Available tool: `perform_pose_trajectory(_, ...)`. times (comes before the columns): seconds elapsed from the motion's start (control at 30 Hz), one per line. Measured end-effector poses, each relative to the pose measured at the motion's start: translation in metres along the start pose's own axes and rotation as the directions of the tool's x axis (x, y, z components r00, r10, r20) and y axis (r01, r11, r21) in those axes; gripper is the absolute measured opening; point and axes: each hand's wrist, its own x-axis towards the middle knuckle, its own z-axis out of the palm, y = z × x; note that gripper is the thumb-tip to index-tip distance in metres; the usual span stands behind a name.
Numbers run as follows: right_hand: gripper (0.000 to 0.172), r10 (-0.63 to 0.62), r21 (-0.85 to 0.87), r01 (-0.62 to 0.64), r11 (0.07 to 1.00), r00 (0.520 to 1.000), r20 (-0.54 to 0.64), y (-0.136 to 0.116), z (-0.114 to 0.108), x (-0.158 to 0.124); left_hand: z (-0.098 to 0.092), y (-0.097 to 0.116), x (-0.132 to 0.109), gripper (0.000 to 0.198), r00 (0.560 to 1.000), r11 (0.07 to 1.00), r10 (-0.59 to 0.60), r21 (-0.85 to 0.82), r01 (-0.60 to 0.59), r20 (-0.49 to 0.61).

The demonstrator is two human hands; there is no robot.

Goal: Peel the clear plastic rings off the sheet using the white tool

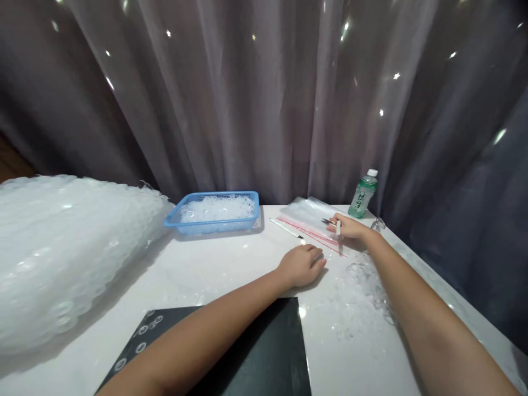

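At far left, a large mound of clear plastic rings [70, 258] runs off the frame's edge onto a white table [231, 269]. Behind it sits a blue plastic mesh basket [214, 196] heaped with more rings. At the bottom, a black mat [264, 352] is cut off by the frame and partly hidden by the left forearm. The left hand [301, 265] rests on the table, fingers loosely curled and apparently empty, just beside a clear plastic bag with red stripes [307, 217]. Over the bag, the right hand [348, 226] closes its fingers [342, 221] narrowly around a slim tool with a white handle and dark metal tips [330, 222], its grip partly hidden. Loose clear rings [363, 291] lie scattered nearer the person, and a green-labelled plastic bottle [363, 193] stands behind the hand.
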Motion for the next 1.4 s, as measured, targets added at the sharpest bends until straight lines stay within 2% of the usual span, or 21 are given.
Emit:
perform_pose_trajectory(0.13,0.028,0.012,-0.087,-0.008,0.996,0.999,0.035,0.003,-0.002,0.004,-0.004,-0.006,0.011,0.038,0.998,0.996,0.053,0.073,-0.05,-0.036)
perform_pose_trajectory(0.2,0.029,0.023,-0.143,-0.018,0.99,0.999,0.039,0.005,-0.002,0.005,-0.004,-0.016,0.023,0.042,0.994,0.988,-0.018,0.153,0.033,-0.104)
perform_pose_trajectory(0.27,0.028,0.037,-0.181,-0.03,0.983,0.999,0.035,0.005,-0.002,0.005,-0.006,-0.031,0.038,0.053,0.979,0.966,-0.156,0.186,0.179,-0.132)
perform_pose_trajectory(0.33,0.026,0.049,-0.206,-0.041,0.978,0.998,0.033,0.005,-0.004,0.003,-0.009,-0.049,0.053,0.055,0.961,0.943,-0.268,0.184,0.276,-0.068)
perform_pose_trajectory(0.47,0.026,0.057,-0.243,-0.047,0.969,0.998,0.034,0.004,-0.008,0.002,-0.018,-0.079,0.079,0.042,0.964,0.949,-0.264,0.187,0.256,0.022)
perform_pose_trajectory(0.67,0.025,0.05,-0.267,-0.039,0.963,0.998,0.037,0.005,-0.007,0.006,-0.018,-0.111,0.115,0.058,0.906,0.892,-0.419,0.211,0.399,0.055)
perform_pose_trajectory(0.77,0.025,0.043,-0.263,-0.031,0.964,0.998,0.039,0.005,-0.007,0.005,-0.014,-0.122,0.12,0.056,0.92,0.919,-0.373,0.187,0.348,0.12)
perform_pose_trajectory(0.9,0.026,0.039,-0.254,-0.028,0.967,0.998,0.04,0.006,-0.009,0.004,-0.013,-0.132,0.112,0.035,0.966,0.978,-0.199,0.092,0.186,0.163)
perform_pose_trajectory(0.97,0.027,0.037,-0.251,-0.026,0.968,0.999,0.038,0.008,-0.009,0.004,-0.013,-0.135,0.108,0.028,0.98,0.989,-0.144,0.042,0.14,0.138)
perform_pose_trajectory(1.07,0.026,0.032,-0.244,-0.019,0.97,0.998,0.049,0.011,-0.009,0.006,-0.012,-0.137,0.107,0.023,0.99,0.992,-0.122,-0.008,0.123,0.075)
perform_pose_trajectory(1.23,0.027,0.026,-0.244,-0.012,0.97,0.998,0.055,0.012,-0.008,0.006,-0.011,-0.127,0.113,0.016,0.996,0.995,-0.094,-0.017,0.094,-0.011)
perform_pose_trajectory(1.4,0.026,0.031,-0.266,-0.018,0.964,0.999,0.042,0.009,-0.01,0.004,-0.016,-0.115,0.111,0.011,1.0,1.0,-0.009,0.0,0.009,0.008)
